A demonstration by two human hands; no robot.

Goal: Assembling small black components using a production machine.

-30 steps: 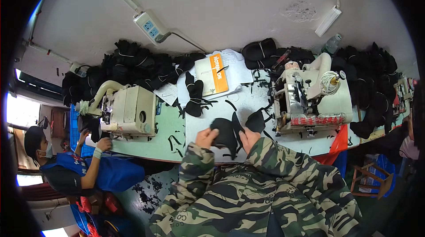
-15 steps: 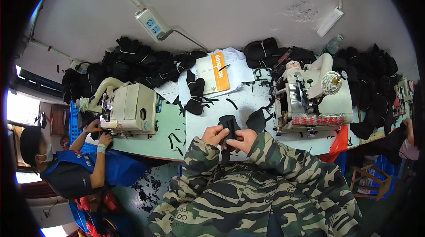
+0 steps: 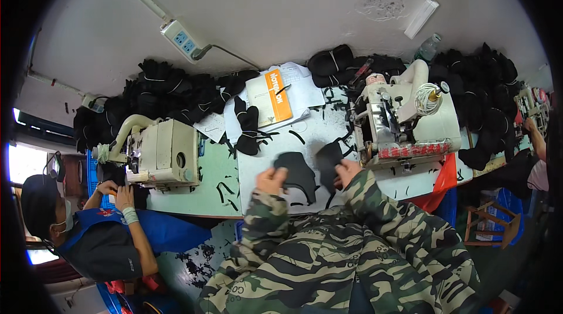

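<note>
My left hand [image 3: 271,181], closed, grips the left edge of a flat black fabric piece [image 3: 299,172] with a curved cut-out at its lower side. Just to the right, the fingers of my right hand [image 3: 348,172] are closed on a smaller black fabric piece [image 3: 328,158], pinched at its lower right edge. A small gap separates the two pieces, both over the white tabletop near its front edge. The hands are somewhat blurred.
A sewing machine [image 3: 404,120] stands at right, another [image 3: 164,154] at left. Behind lie a notebook [image 3: 270,98], papers, a tied black bundle [image 3: 247,126] and heaps of black bundles [image 3: 158,88]. Black scraps litter the table. A co-worker [image 3: 99,226] sits at left; another person's arm shows far right.
Both hands were together on one black piece, folded or rolled. Now they are apart: the left keeps that piece, spread flatter, and the right grips the other piece. The view shifted slightly.
</note>
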